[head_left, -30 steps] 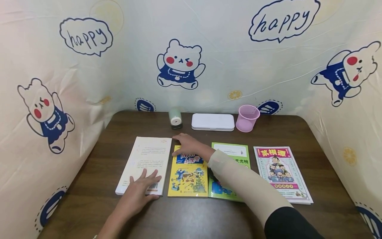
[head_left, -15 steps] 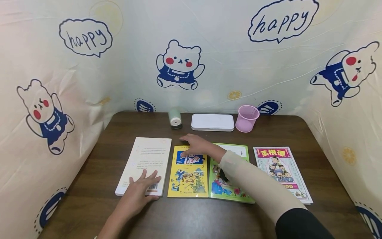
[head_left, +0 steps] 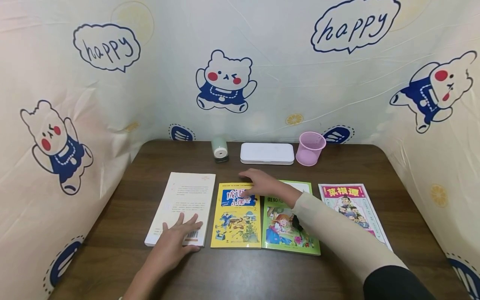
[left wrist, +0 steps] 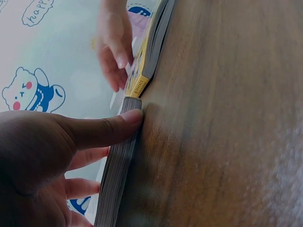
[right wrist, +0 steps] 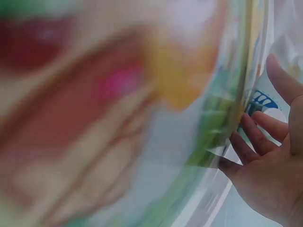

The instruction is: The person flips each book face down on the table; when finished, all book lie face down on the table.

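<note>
A thick white book [head_left: 187, 193] lies text side up at the left of the table. My left hand [head_left: 174, 239] rests on its lower part with spread fingers; in the left wrist view the thumb [left wrist: 109, 130] lies along the book's page edge. Beside it lies a yellow book [head_left: 236, 233] with a blue title block. Over this book's upper right corner hovers my right hand [head_left: 262, 184], fingers extended and holding nothing. A green-bordered book [head_left: 277, 241] lies just right of the yellow one, partly covered by the right forearm. The right wrist view shows the relaxed fingers [right wrist: 258, 135].
A book with a pink title band [head_left: 346, 206] lies at the right, partly behind the sleeve. Along the back stand a pale green pencil-sharpener-like object [head_left: 219, 148], a white flat case [head_left: 267, 153] and a pink cup [head_left: 310, 150]. A printed cloth [head_left: 277, 91] encloses the table.
My right hand has moved rightward from the gap between the white and yellow books to the yellow book's upper right corner. The left hand and the books have stayed in place.
</note>
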